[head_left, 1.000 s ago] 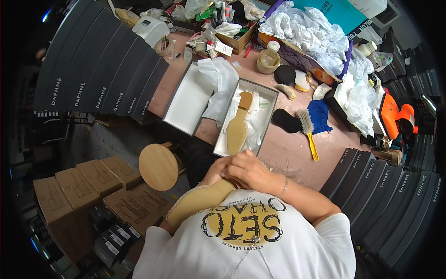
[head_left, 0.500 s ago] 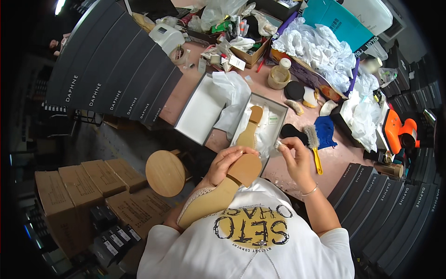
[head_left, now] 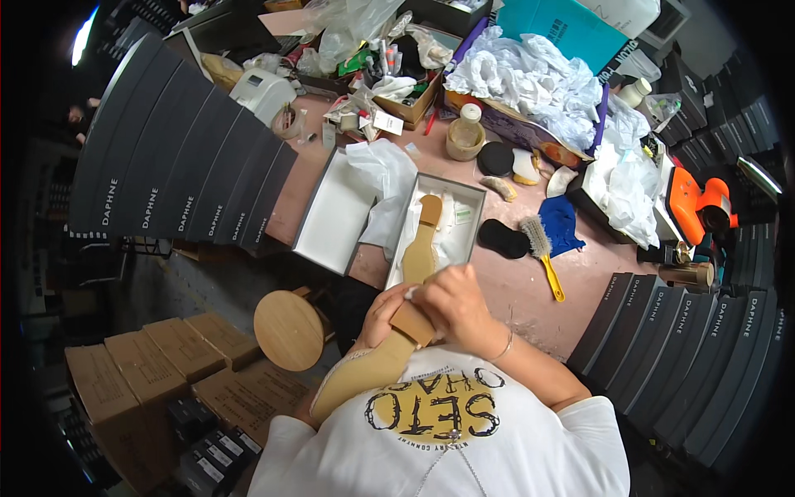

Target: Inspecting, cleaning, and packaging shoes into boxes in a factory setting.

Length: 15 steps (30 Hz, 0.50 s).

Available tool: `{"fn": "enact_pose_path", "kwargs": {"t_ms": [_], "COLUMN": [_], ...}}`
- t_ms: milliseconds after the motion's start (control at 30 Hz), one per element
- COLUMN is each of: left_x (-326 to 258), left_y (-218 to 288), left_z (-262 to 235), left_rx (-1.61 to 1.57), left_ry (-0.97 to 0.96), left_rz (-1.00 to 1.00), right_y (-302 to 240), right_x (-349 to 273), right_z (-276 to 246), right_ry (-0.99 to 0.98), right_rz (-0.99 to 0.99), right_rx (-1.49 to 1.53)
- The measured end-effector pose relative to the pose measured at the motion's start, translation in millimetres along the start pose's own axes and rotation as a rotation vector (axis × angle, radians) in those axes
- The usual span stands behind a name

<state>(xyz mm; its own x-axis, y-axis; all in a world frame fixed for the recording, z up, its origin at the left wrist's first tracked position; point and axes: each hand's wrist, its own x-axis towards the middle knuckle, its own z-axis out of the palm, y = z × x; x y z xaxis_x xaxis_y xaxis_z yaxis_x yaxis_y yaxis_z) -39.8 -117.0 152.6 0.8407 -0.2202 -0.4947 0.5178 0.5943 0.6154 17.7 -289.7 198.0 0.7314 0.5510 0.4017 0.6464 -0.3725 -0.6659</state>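
Note:
Close to my chest, my left hand point(head_left: 381, 317) grips a tan shoe point(head_left: 364, 374), sole upward with its brown heel end pointing away from me. My right hand point(head_left: 458, 305) is closed in a pinch at the heel end, beside the left fingers. A bit of a small white wad point(head_left: 411, 293) shows between its fingertips; the rest is hidden. Just beyond, a matching shoe point(head_left: 421, 248) lies sole up in a grey shoebox point(head_left: 473, 197) with white paper. Left of it is an open white-lined box part point(head_left: 330, 217) with tissue paper point(head_left: 387, 178) over its edge.
Right on the pink table point(head_left: 530, 319) lie a yellow-handled brush point(head_left: 542, 253), a black pad point(head_left: 502, 238) and a blue cloth point(head_left: 561, 224). A jar point(head_left: 465, 137) stands farther back. Dark shoeboxes are stacked at left point(head_left: 166, 157) and right point(head_left: 671, 348). A round wooden stool point(head_left: 289, 330) stands lower left.
My right hand has swung left from beside the shoebox to the held shoe's heel, bringing the white wad with it. The shoe stays in my left hand. The view has shifted slightly.

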Motion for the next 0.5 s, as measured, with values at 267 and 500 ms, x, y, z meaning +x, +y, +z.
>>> {"fn": "enact_pose_path", "kwargs": {"t_ms": [267,500], "left_x": [0,8], "left_y": [10,12], "left_z": [2,-5], "left_rx": [-0.048,0.076], "left_ry": [0.006,0.073], "left_rz": [-0.078,-0.034], "right_y": [10,26], "right_x": [-6,-16], "right_z": [12,23], "right_ry": [0.005,-0.045], "right_rz": [0.068,0.166], "right_rx": [-0.011,0.089]}}
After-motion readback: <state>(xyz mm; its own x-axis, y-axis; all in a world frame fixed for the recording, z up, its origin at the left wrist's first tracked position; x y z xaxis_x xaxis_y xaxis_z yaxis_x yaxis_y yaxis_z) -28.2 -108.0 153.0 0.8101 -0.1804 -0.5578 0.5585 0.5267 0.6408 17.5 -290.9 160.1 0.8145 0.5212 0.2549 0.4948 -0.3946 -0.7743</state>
